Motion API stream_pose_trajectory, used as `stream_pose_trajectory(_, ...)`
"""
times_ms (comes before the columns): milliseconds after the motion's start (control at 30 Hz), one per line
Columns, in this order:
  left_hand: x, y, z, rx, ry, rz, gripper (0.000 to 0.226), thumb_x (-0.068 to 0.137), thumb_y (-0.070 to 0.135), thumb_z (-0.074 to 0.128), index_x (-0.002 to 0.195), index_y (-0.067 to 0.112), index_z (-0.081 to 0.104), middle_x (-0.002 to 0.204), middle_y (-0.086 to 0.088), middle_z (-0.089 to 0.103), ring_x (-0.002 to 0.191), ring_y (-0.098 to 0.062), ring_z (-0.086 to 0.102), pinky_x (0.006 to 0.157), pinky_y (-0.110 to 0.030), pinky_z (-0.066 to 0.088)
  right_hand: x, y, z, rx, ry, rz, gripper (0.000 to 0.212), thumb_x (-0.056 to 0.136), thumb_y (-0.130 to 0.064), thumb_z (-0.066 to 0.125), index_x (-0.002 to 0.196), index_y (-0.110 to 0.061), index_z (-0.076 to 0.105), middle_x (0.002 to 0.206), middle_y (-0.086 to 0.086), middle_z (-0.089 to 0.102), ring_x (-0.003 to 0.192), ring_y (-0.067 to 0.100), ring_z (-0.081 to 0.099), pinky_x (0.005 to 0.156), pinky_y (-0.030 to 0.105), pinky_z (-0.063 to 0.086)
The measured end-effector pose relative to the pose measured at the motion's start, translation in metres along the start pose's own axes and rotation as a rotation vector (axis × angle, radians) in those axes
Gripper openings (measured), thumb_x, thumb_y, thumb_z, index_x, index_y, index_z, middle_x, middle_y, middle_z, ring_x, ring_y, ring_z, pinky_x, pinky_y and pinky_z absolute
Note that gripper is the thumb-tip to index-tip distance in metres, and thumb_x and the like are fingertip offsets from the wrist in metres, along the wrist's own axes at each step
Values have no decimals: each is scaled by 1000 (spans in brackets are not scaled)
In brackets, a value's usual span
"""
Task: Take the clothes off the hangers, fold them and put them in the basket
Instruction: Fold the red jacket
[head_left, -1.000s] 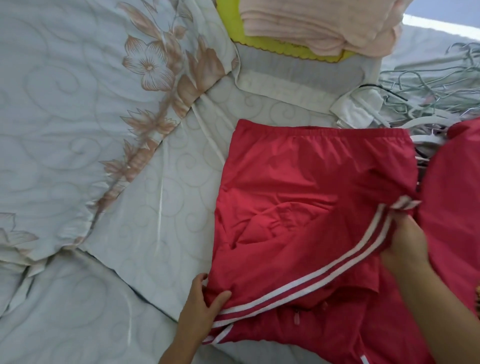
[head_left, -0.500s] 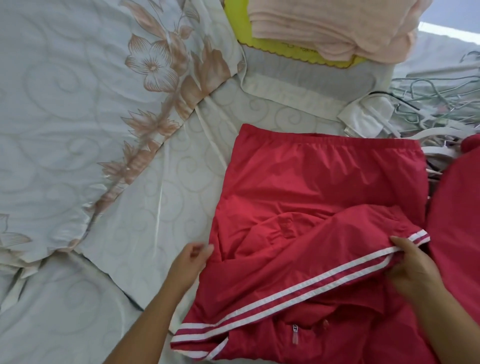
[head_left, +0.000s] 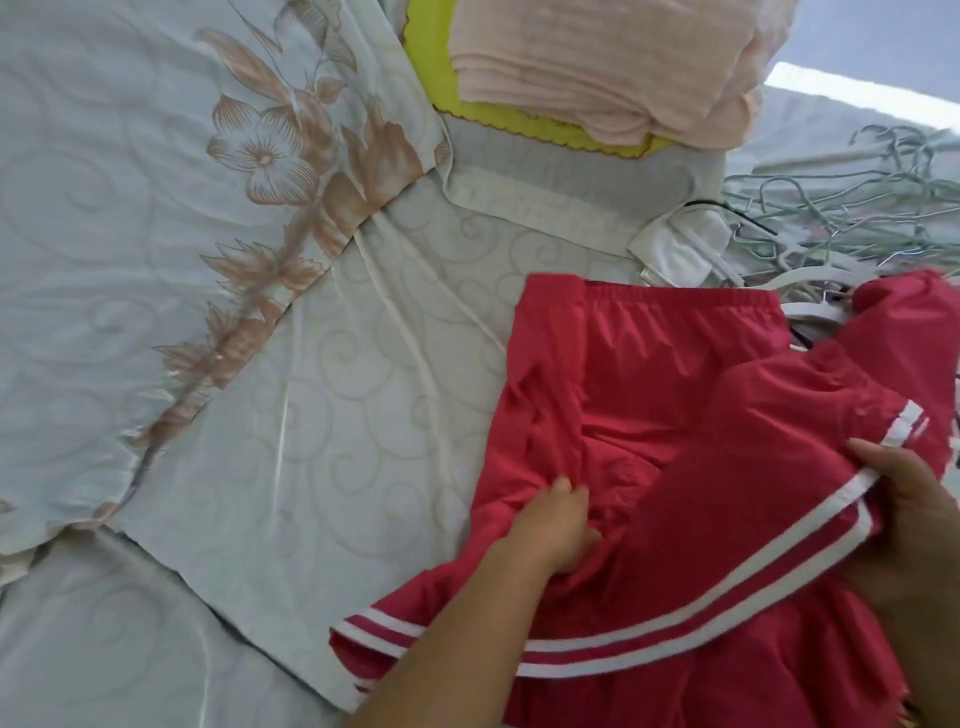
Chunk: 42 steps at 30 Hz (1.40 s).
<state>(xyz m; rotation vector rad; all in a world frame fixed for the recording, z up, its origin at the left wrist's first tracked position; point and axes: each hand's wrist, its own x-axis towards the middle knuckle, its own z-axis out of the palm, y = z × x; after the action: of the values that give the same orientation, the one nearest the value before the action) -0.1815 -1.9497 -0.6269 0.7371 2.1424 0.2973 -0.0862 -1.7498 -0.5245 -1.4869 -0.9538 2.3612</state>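
A red jacket (head_left: 670, 364) with white stripes lies on the bed at the lower right, its elastic hem toward the far side. One striped sleeve (head_left: 727, 587) is folded across its front. My left hand (head_left: 558, 525) grips the red fabric at the jacket's middle left, its fingertips tucked under the sleeve's edge. My right hand (head_left: 914, 519) pinches the striped sleeve near the right edge, thumb on top. A yellow-green basket (head_left: 426, 67) at the top holds folded pink clothes (head_left: 597, 62).
A pile of pale green and white hangers (head_left: 857, 208) lies at the far right behind the jacket. A white cloth (head_left: 680, 249) sits beside them. The floral bedspread (head_left: 208, 208) covers the left half of the view.
My left hand let go of the jacket's lower left corner and moved right to its middle. My right hand kept its hold on the striped sleeve. The view shifted left.
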Motion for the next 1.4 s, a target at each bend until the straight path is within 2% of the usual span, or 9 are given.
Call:
stream_pose_trajectory(300, -100, -61, -31, -563, 321, 13, 94, 52, 87, 50, 132, 39, 39, 133, 21, 45, 118, 10, 42, 101, -12, 32, 6, -20, -3, 26, -30, -9, 22, 89, -16, 43, 76, -22, 60, 72, -4, 71, 67, 10, 69, 55, 28, 57)
stream_pose_trajectory(400, -144, -83, -13, -353, 94, 42, 108, 38, 83, 63, 131, 66, 11, 140, 29, 25, 126, 18, 26, 104, -5, 24, 10, -33, -4, 50, -4, -71, 14, 82, -19, 54, 71, -22, 61, 79, -3, 69, 69, 10, 69, 63, 27, 58)
stream_pose_trajectory(533, -164, -88, 39, 86, 160, 62, 134, 37, 64, 70, 149, 30, 7, 142, 2, 39, 114, -5, 52, 90, -17, 47, 20, -59, -4, 51, -15, -137, 47, 39, -25, 78, 79, -23, 53, 91, -1, 54, 81, 14, 59, 97, 31, 45)
stream_pose_trajectory(667, -152, -72, 55, 22, 372, 169, 71, 60, 20, 47, 131, 17, 41, 109, -3, 70, 90, -8, 67, 82, -19, 44, 20, -78, 16, 65, -50, -202, 47, 16, -23, 72, 62, -22, 60, 78, -5, 59, 74, 10, 61, 84, 25, 52)
stream_pose_trajectory(767, -148, -62, 56, 13, 398, 228, 36, 67, 21, 42, 103, 25, 49, 88, 3, 74, 81, -8, 68, 65, -18, 53, 30, -89, 19, 71, -45, -277, 40, 35, -11, 74, 71, -17, 59, 71, -6, 63, 66, 7, 64, 73, 22, 57)
stream_pose_trajectory(967, -158, -61, 54, -581, 61, 73, 49, 88, 25, 52, 82, 73, 54, 102, 37, 62, 100, 13, 55, 91, -10, 41, 29, -106, 57, 120, 5, -360, 17, 63, 1, 57, 57, -12, 66, 57, -3, 65, 58, 8, 66, 57, 17, 53)
stream_pose_trajectory(1167, -153, -93, 71, -1386, -92, -288, 41, 71, 1, 68, 112, 2, 65, 111, -17, 68, 103, -25, 64, 88, -27, 51, 49, -79, 129, -37, 16, -394, 24, 86, -4, 59, 109, -2, 54, 99, 10, 59, 79, 13, 63, 66, 24, 57)
stream_pose_trajectory(1233, -149, -97, 80, -1513, -102, -376, 40, 73, 1, 71, 113, -5, 62, 112, -23, 65, 102, -29, 64, 88, -30, 52, 55, -59, 153, -145, -15, -385, 24, 90, -14, 59, 111, -5, 54, 111, 15, 54, 91, 17, 60, 90, 25, 49)
stream_pose_trajectory(1400, -137, -98, 96, -1651, -38, -464, 23, 88, 0, 53, 108, -3, 64, 105, -21, 68, 84, -22, 70, 76, -26, 57, 79, 8, 170, -779, -138, -513, 50, 86, -22, 55, 132, -8, 42, 115, 10, 54, 96, 18, 55, 86, 35, 48)
